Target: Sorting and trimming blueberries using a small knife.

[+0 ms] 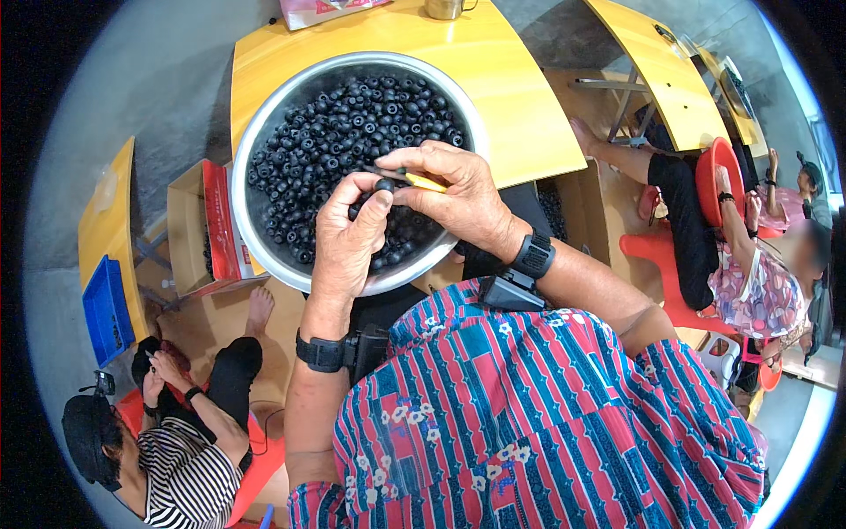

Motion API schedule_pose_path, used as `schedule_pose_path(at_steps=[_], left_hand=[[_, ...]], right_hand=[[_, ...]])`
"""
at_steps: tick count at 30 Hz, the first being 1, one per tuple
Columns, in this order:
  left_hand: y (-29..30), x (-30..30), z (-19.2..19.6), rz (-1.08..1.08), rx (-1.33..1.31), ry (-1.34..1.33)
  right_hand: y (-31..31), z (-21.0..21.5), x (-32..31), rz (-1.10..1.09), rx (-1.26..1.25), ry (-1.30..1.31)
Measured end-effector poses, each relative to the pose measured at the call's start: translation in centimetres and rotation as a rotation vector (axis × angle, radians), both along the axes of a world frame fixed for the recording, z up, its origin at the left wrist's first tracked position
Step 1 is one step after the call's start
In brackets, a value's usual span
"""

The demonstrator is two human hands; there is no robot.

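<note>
At nine o'clock in my view I see a blue plastic crate (107, 310) on a yellow side table (110, 225), and next to it an open cardboard box with a red flap (201, 227). Below, at seven o'clock, a person in a black-and-white striped shirt (187, 476) sits low on a red seat.

Toward the centre, the wide round metal bowl (264, 132) sits on the yellow wooden table (511, 97) and is full of small round dark fruits with hollow centres (344, 132).

The left hand (345, 236) comes up from six o'clock over the near rim of the bowl. Its thumb and first finger are pressed together on one small dark round fruit (384, 185), and the other fingers are curled under. This fruit is held above the heap, at the twelve o'clock end of the left hand.

The right hand (458, 196) comes in from four o'clock. It is closed around a small yellow-handled tool (425, 182), pinching it between thumb and fingers. The long axis of the tool runs about from three to nine o'clock, and its thin end points at the held fruit, just beside it or touching; I cannot tell which. So the fruit lies at nine o'clock from the right hand, very near.

At three o'clock another person in a flowered dress (756, 291) holds a red plastic basin (718, 181).
</note>
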State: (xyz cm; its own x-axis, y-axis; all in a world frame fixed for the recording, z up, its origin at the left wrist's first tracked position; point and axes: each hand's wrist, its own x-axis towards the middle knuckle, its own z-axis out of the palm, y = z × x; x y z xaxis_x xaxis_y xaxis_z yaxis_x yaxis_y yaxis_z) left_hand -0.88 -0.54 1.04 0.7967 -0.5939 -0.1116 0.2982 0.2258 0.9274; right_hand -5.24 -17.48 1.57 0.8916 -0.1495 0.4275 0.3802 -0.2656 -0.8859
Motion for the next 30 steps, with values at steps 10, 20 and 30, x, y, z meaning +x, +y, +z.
schedule_pose_path(at_steps=[10,20,30], left_hand=[[0.3,0.0,0.2,-0.034,-0.061,0.131],[0.7,0.2,0.1,0.004,-0.157,0.193],[1.0,0.2,0.2,-0.011,-0.255,0.249]], right_hand=[[-0.4,0.2,-0.1,0.150,-0.015,0.022],[0.0,0.0,-0.6,-0.010,-0.136,-0.039],[0.7,0.5,-0.8,0.025,-0.368,0.012]])
